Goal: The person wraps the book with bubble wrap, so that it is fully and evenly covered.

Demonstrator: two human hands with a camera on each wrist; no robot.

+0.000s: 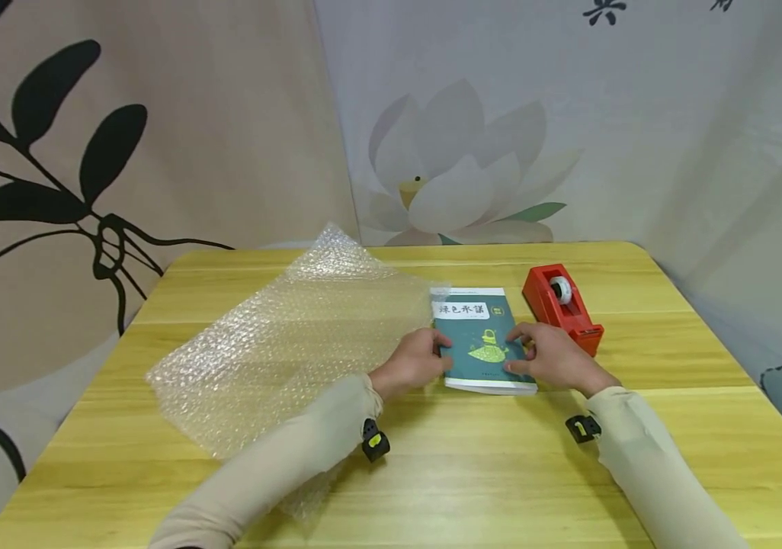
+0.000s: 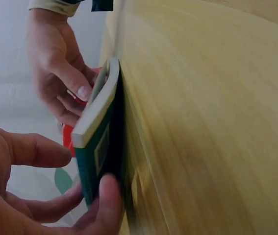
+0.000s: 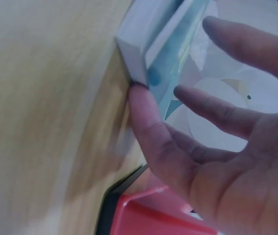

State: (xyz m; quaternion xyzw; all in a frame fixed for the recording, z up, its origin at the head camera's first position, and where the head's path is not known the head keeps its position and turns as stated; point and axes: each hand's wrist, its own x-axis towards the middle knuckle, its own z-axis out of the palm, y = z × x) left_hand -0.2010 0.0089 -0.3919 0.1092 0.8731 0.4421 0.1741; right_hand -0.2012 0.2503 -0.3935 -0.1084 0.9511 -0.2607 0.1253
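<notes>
A book [image 1: 475,347] with a teal cover and a yellow-green picture lies face up, its page block [image 2: 102,105] facing the left wrist camera. My left hand [image 1: 415,358] holds its left edge, with one finger [image 2: 109,198] at the underside and others along the cover side. On the opposite edge is my right hand [image 1: 556,357]; one finger [image 3: 143,105] touches the book's lower corner while the thumb and other fingers stand over the cover side. Beside the left hand spreads a sheet of clear bubble wrap [image 1: 281,328], its right corner at the book's upper left.
A red tape dispenser [image 1: 562,309] with a roll of tape [image 1: 560,290] stands just beyond the right hand. Everything lies on a wooden table [image 1: 487,473]. A printed cloth [image 1: 240,137] hangs behind the table.
</notes>
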